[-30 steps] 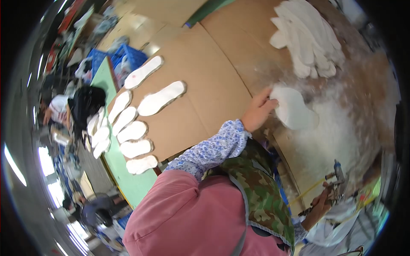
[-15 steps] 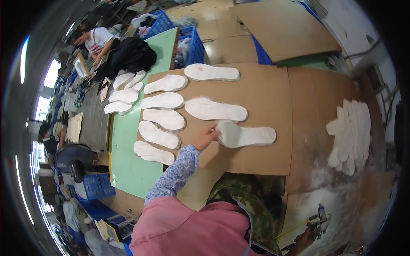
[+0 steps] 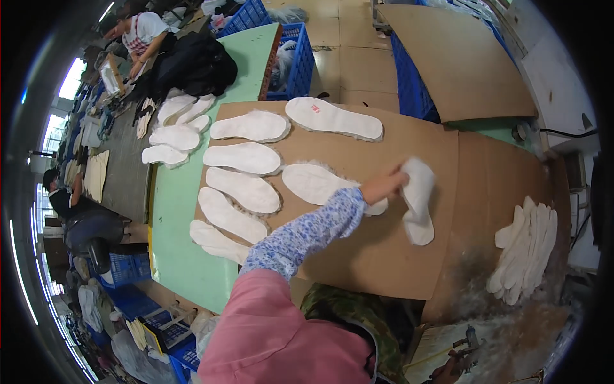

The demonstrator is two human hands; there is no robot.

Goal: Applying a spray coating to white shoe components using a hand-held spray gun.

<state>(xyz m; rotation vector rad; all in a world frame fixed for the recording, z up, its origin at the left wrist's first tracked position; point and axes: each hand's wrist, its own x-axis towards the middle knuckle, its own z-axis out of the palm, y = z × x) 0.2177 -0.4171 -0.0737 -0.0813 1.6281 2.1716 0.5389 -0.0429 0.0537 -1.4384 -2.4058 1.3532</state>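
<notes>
My left hand is closed on one end of a white insole, which hangs twisted above the brown cardboard. Under my left wrist lies another white insole, partly covered by the sleeve. A white insole with a small red mark lies farther off. Several more fuzzy-edged insoles are laid out in a column to the left. Low at the right, my right hand grips a spray gun with a yellow hose; the fingers are dim and partly cut off.
A stack of white insoles lies at the right on fuzz-covered board. More insoles sit on the green tabletop beside a black cloth heap. Blue crates stand beyond. One person works at the far left.
My left hand has picked the nearest insole up off the cardboard and carried it to the right, turning it. The right hand still holds the spray gun. The view has shifted slightly.
</notes>
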